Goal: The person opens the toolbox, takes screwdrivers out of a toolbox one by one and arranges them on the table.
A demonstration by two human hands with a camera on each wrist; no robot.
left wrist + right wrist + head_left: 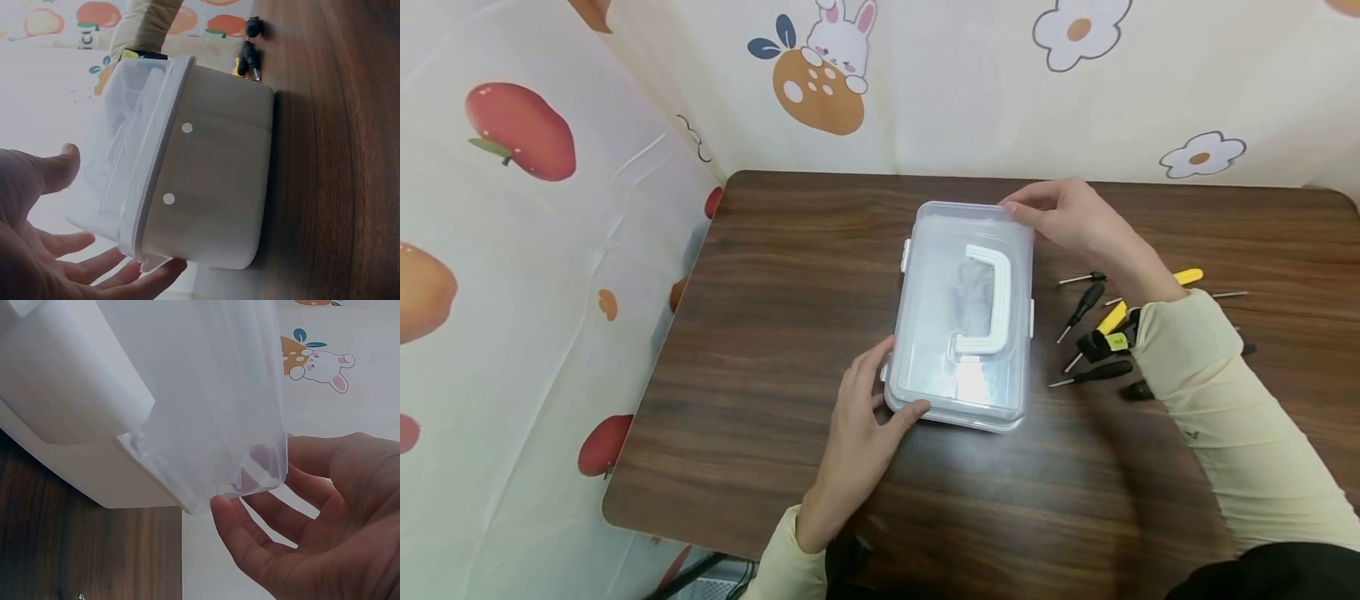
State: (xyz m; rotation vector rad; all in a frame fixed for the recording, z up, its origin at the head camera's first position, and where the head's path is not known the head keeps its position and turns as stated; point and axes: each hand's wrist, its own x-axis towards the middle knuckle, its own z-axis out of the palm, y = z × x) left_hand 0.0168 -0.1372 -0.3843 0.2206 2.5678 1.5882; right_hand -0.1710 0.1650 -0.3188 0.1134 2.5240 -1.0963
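A storage box [936, 308] with a clear lid and a white folding handle [1000, 304] stands closed on the table. The left wrist view shows its pale opaque body [215, 162]. At the near left corner is my left hand [857, 425], thumb by the front edge of the lid and fingers along the left side. Those fingers are extended and spread near a side latch [153, 264]. My right hand [1075, 217] holds the far right corner of the lid between thumb and fingers, as the right wrist view also shows. The contents are blurred through the plastic.
Several screwdrivers, black [1082, 308] and yellow [1112, 318], lie to the right of the box, partly hidden under my right sleeve [1232, 417]. A black tool with a yellow label [1117, 342] lies among them. A printed curtain [940, 92] hangs behind the wooden table [760, 333].
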